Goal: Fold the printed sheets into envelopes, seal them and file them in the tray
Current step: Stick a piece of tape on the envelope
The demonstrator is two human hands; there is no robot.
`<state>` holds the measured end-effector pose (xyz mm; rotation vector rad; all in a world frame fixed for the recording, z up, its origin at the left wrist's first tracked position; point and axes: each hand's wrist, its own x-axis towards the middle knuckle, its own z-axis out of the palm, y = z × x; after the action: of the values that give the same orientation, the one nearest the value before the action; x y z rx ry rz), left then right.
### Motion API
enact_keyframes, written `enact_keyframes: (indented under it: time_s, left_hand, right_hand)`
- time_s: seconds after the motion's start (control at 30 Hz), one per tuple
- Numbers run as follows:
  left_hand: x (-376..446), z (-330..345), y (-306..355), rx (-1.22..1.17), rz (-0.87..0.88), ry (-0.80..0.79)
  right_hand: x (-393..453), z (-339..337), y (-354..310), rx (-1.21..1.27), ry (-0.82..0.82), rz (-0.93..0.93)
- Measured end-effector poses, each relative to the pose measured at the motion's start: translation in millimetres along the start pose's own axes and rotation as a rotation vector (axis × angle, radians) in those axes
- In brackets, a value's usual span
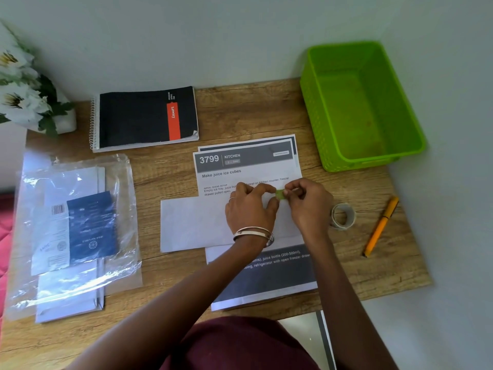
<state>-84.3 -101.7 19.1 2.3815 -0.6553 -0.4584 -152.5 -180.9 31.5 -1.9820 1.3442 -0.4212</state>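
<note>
Between the two hands, over the middle of the wooden desk (pixel 253 110), a small green piece (pixel 279 194), perhaps tape or a sticker, is pinched from both sides. The left hand (pixel 249 209) grips its left end with thumb and curled fingers; the right hand (pixel 306 204) grips its right end the same way. What exactly the piece is cannot be told.

Directly under both hands lies a white envelope (pixel 192 222), long side across, stretching out to the left of the left hand. Beneath the envelope sits a stack of printed sheets (pixel 248 166), whose top page shows above the fingers and again below the wrists.

Just right of the right hand a roll of clear tape (pixel 342 216) stands on the desk, and further right lies an orange pen (pixel 381 227). Beyond the right hand, up and to the right, the green tray (pixel 357 108) sits against the wall.

Well left of the left hand a clear plastic bag (pixel 77 222) holds more envelopes. Beyond the left hand, up and to the left, lies a black spiral notebook (pixel 144 118), with white flowers (pixel 21 89) at the far left corner.
</note>
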Motion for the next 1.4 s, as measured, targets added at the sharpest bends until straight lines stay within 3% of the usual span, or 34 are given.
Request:
enact_keyframes:
  time_s: [0.53, 1.0, 1.4]
  left_hand:
    - [0.5, -0.5, 0.2, 0.017, -0.002, -0.008]
    - [2.6, -0.7, -0.3, 0.034, -0.003, -0.026]
    - [-0.9, 1.8, -0.6, 0.04, 0.024, 0.028]
  right_hand:
    - [2.9, 1.2, 3.1, 0.034, -0.026, 0.026]
    - [6.3, 5.4, 1.7, 0.049, 0.073, 0.136]
    - [5.9, 5.0, 9.9, 0.062, 0.029, 0.049]
